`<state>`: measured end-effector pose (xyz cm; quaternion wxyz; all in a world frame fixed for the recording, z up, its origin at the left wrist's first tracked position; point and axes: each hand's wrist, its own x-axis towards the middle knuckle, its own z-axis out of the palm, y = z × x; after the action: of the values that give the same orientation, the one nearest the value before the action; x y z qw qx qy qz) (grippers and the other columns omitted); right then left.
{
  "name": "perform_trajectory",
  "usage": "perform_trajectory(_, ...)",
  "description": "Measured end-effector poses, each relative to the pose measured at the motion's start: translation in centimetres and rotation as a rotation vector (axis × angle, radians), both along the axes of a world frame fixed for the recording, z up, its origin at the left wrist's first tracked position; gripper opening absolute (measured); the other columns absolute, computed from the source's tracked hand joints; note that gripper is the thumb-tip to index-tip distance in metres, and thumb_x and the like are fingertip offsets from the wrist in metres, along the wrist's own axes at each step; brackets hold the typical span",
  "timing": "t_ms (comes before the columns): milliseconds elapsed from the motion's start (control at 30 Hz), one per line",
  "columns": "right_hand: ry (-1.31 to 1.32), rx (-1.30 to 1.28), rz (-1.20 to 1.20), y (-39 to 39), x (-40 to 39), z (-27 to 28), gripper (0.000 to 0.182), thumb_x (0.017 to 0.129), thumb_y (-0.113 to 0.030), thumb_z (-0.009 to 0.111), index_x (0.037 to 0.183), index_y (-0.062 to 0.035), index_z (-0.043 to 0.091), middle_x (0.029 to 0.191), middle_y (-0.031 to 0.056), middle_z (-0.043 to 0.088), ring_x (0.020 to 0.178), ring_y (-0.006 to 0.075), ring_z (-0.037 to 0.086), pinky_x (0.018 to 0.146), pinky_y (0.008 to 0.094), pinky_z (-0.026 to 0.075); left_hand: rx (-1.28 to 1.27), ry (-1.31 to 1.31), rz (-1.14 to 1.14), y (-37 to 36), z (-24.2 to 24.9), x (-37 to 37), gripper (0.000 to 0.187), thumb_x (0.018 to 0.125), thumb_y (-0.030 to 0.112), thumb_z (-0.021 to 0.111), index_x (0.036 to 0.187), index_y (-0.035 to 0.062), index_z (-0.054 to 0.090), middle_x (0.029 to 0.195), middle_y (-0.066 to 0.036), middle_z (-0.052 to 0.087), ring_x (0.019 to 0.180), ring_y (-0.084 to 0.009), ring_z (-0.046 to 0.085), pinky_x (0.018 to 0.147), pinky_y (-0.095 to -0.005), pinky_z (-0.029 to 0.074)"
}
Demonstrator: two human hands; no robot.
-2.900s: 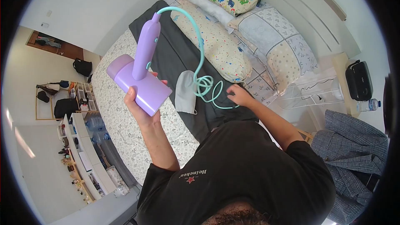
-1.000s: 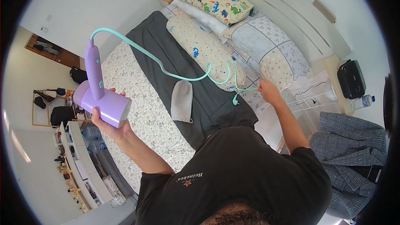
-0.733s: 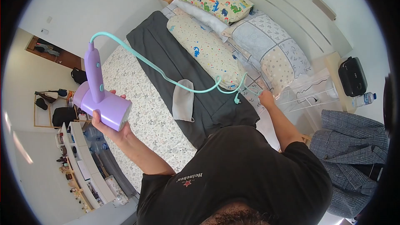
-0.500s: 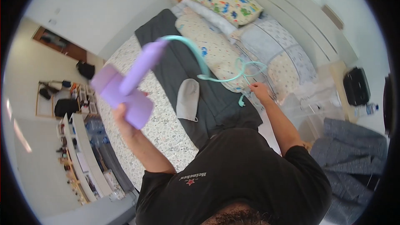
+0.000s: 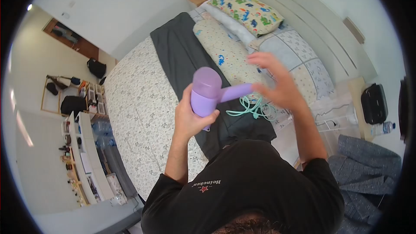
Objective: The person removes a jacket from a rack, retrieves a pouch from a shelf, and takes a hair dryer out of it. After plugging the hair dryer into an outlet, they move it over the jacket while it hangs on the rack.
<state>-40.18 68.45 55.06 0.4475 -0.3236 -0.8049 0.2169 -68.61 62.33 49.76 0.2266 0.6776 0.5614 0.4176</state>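
1. One purple hair dryer point(image 5: 202, 99), held up over the bed point(image 5: 141, 99) in front of the person point(image 5: 249, 186); wide body roughly upright in view, translucent purple end point(image 5: 207, 79) away from the person's chest, handle point(image 5: 236, 92) out toward the right.
2. Left hand point(image 5: 187, 115): wrapped round the dryer body, thumb across the near side. Firm grasp.
3. Right hand point(image 5: 279, 84): raised, fingers spread, holding nothing that I can see. Thumb right by the handle tip; touching or not, can't tell.
4. Mint cord point(image 5: 245, 112): loose loops below the handle, seen against the dark grey cloth point(image 5: 173, 47). Plug point(image 5: 255, 115) among the loops. Lying or hanging, unclear.
5. Dark grey cloth: laid across the floral bedding, running beneath the dryer in view.
6. Beyond it: speckled bolster point(image 5: 221, 50), then dinosaur-print pillow point(image 5: 247, 13); patchwork pillow point(image 5: 299, 56) toward the right.
7. Right side: black case point(image 5: 374, 103) on a pale stand point(image 5: 358, 93), water bottle point(image 5: 383, 128) just beside the case, plaid jacket point(image 5: 368, 164) nearer the person.
8. Left side, well apart: white shelving point(image 5: 89, 156), black backpack point(image 5: 96, 67) farther off.
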Motion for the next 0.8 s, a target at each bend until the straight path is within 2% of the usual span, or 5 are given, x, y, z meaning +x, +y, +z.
perform_trajectory(133, -0.184, 0.011, 0.149, -1.2, -2.4, -0.6, 0.077, 0.069, -0.029, 0.086, 0.136, -0.0084, 0.053, 0.141, 0.0138, 0.049, 0.130, 0.0332, 0.050, 0.103, 0.0399, 0.044, -0.039, 0.027, -0.173, -0.6, -0.2, 3.7, 0.088, 0.060, 0.030, 0.085, 0.137, 0.0074, 0.048, 0.114, -0.016, 0.067, 0.099, -0.0318, 0.070, 0.083, -0.0397, 0.056)
perform_trajectory(200, -0.155, -0.102, 0.249, -1.0, -2.6, -2.4, 0.074, 0.067, -0.035, 0.085, 0.130, -0.0094, 0.056, 0.129, 0.0130, 0.056, 0.114, 0.0326, 0.059, 0.093, 0.0402, 0.050, -0.092, 0.042, -0.207, -1.3, 0.2, 4.8, 0.092, 0.059, 0.030, 0.085, 0.139, 0.0063, 0.046, 0.114, -0.017, 0.067, 0.100, -0.0322, 0.070, 0.085, -0.0402, 0.055)
perform_trajectory(400, -0.112, -0.189, 0.240, -1.5, -1.8, -5.6, 0.048, 0.073, -0.029, 0.075, 0.113, -0.0065, 0.060, 0.103, 0.0114, 0.059, 0.089, 0.0311, 0.063, 0.077, 0.0388, 0.050, -0.150, 0.037, -0.306, -2.0, -1.2, 6.1, 0.096, 0.059, 0.032, 0.084, 0.143, 0.0076, 0.043, 0.111, -0.019, 0.068, 0.100, -0.0340, 0.069, 0.086, -0.0405, 0.055)
perform_trajectory(467, -0.067, -0.187, 0.245, -1.4, -1.6, -6.6, 0.045, 0.074, -0.028, 0.074, 0.111, -0.0058, 0.060, 0.100, 0.0117, 0.060, 0.087, 0.0309, 0.063, 0.076, 0.0381, 0.049, -0.241, 0.050, -0.325, -2.2, -1.5, 6.3, 0.094, 0.060, 0.032, 0.082, 0.144, 0.0110, 0.043, 0.115, -0.015, 0.066, 0.100, -0.0326, 0.068, 0.082, -0.0398, 0.055)
perform_trajectory(800, 0.007, -0.182, 0.247, -1.0, -0.6, -6.8, 0.038, 0.075, -0.028, 0.070, 0.103, -0.0036, 0.063, 0.091, 0.0127, 0.063, 0.083, 0.0297, 0.062, 0.073, 0.0372, 0.048, -0.306, -0.016, -0.337, -2.3, -1.4, 7.6, 0.093, 0.061, 0.031, 0.081, 0.143, 0.0127, 0.043, 0.112, -0.017, 0.067, 0.098, -0.0333, 0.069, 0.083, -0.0394, 0.055)
